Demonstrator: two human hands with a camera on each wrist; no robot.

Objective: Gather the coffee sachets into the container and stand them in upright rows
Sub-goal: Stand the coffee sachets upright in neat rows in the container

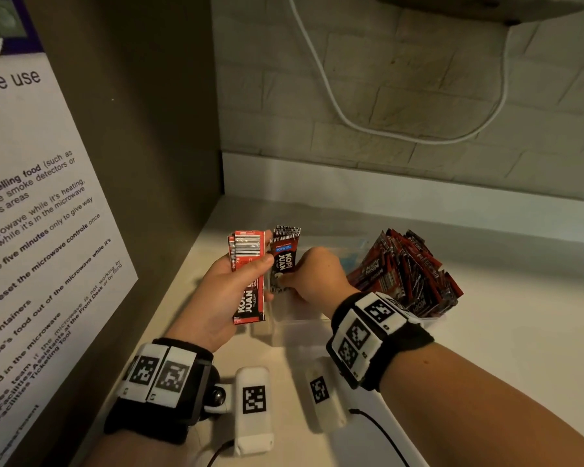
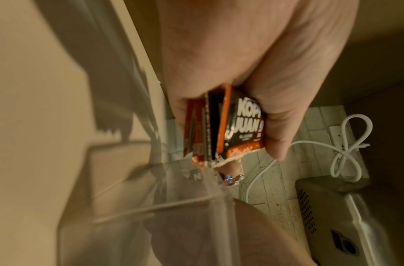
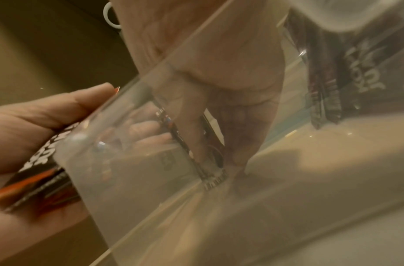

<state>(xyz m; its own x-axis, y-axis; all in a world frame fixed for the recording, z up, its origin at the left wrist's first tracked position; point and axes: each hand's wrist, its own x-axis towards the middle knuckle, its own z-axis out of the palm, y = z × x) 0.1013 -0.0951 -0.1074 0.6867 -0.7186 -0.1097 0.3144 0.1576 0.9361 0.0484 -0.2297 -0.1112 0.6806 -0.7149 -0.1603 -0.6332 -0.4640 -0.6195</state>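
Now right hand (image 1: pixel 312 276) pinching sachet (image 1: pixel 284 261) should seat it upright against container (image 1: pixel 295 326) wall, left hand (image 1: pixel 231 291) gripping stack (image 1: pixel 246 274).

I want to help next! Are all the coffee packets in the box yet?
Not yet. Many sachets already stand, leaning, at the right end of the clear container. The right hand is setting a dark sachet upright at the left end. The left hand holds a small red stack waiting to go in.
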